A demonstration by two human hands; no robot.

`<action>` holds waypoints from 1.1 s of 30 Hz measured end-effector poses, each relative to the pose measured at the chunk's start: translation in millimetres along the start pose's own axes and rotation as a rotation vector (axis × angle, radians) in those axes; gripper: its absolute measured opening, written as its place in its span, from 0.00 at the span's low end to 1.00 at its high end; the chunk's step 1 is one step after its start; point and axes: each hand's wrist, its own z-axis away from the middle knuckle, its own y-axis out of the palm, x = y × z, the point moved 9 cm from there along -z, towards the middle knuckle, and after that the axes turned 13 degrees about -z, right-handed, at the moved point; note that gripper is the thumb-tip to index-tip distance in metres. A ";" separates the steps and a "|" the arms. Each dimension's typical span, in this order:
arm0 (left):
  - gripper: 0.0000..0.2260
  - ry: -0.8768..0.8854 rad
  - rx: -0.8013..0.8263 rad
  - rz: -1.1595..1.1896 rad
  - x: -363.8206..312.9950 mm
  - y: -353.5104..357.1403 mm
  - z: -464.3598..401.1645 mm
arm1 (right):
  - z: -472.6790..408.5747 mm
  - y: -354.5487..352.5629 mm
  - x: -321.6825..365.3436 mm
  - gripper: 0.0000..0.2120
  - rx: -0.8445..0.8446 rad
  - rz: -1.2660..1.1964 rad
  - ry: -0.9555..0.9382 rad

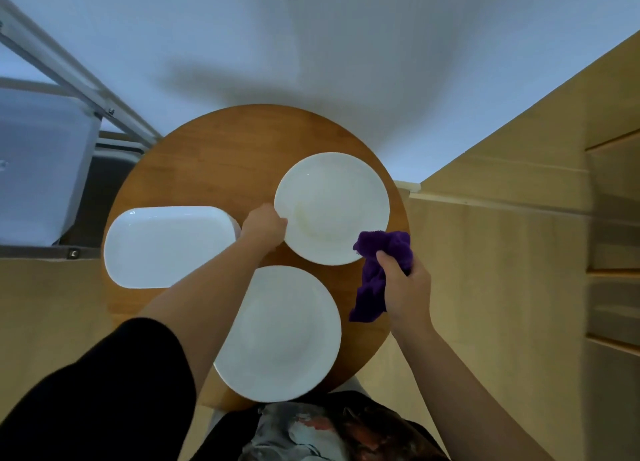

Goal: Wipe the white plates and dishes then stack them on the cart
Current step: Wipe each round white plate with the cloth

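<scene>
Three white dishes are over a round wooden table [207, 156]. My left hand [264, 227] grips the left rim of a round white plate [332, 208] at the far right of the table. A purple cloth [381, 270] is bunched in my right hand [407, 287], just off that plate's lower right edge. A second round plate [287, 336] lies at the near edge, partly under my left forearm. A rounded rectangular white dish [166, 246] lies at the left.
A metal-framed cart [79, 80] holding a pale bin [38, 163] stands to the left of the table. Light wooden cabinets with shelves [554, 218] run along the right. A white wall is behind the table.
</scene>
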 end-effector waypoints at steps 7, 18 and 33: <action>0.09 0.017 -0.083 0.089 5.4 -7.6 9.2 | -5.0 -2.3 0.2 0.05 -0.010 -0.025 0.030; 0.09 -0.023 0.078 0.197 6.7 -0.7 4.9 | -2.2 0.1 -6.0 0.05 -0.043 -0.035 0.063; 0.11 -0.175 -0.072 0.731 8.4 -2.9 24.6 | 7.6 0.4 -2.4 0.06 -0.106 -0.110 0.083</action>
